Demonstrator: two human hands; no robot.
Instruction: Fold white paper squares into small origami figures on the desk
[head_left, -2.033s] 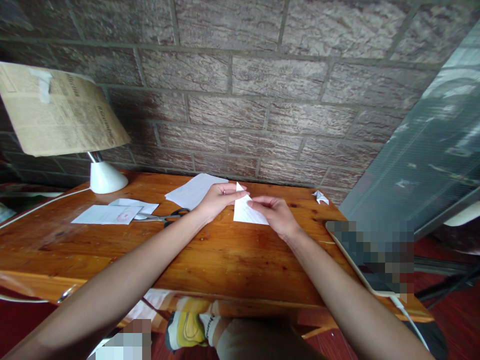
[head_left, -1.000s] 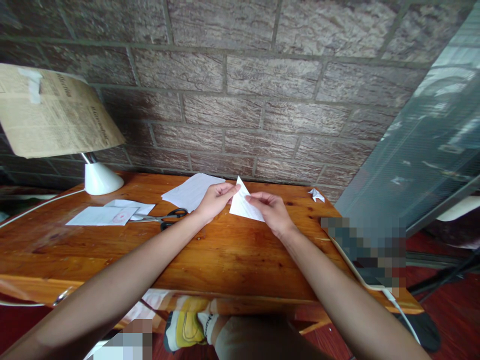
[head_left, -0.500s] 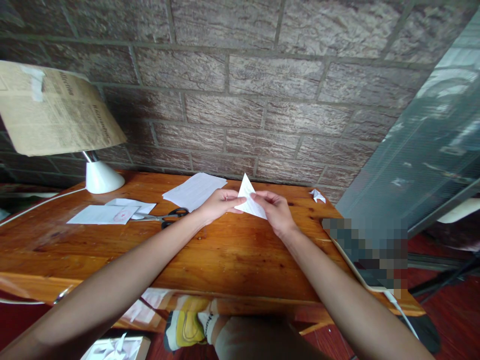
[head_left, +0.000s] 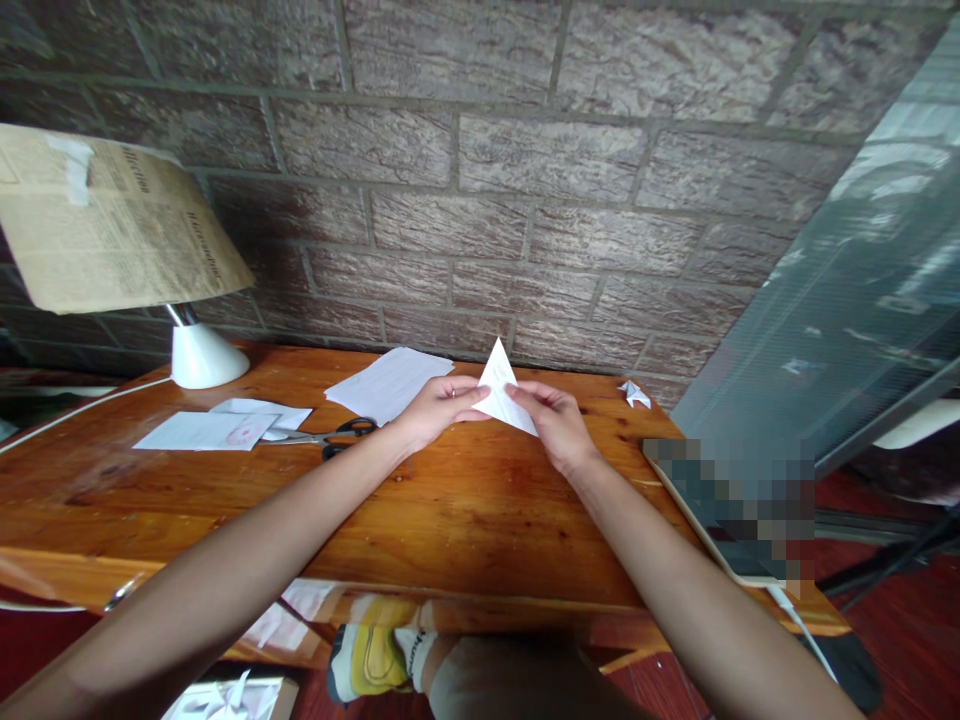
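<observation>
A white folded paper triangle [head_left: 501,388] stands point-up just above the wooden table [head_left: 420,520], near its back edge. My left hand [head_left: 435,408] pinches its left lower corner with thumb and fingers closed. On the right side my right hand [head_left: 553,422] grips the same paper, fingers curled round its lower edge. Both forearms reach in from the bottom of the view.
Black-handled scissors [head_left: 334,435] lie left of my left hand, beside several loose white sheets [head_left: 214,428] and a larger sheet [head_left: 390,380]. A lamp [head_left: 112,240] stands at back left. A small folded paper piece [head_left: 636,392] lies at back right. A brick wall rises behind.
The paper has been lifted off the table and turned so its point stands upward. Both hands rose slightly and kept their hold.
</observation>
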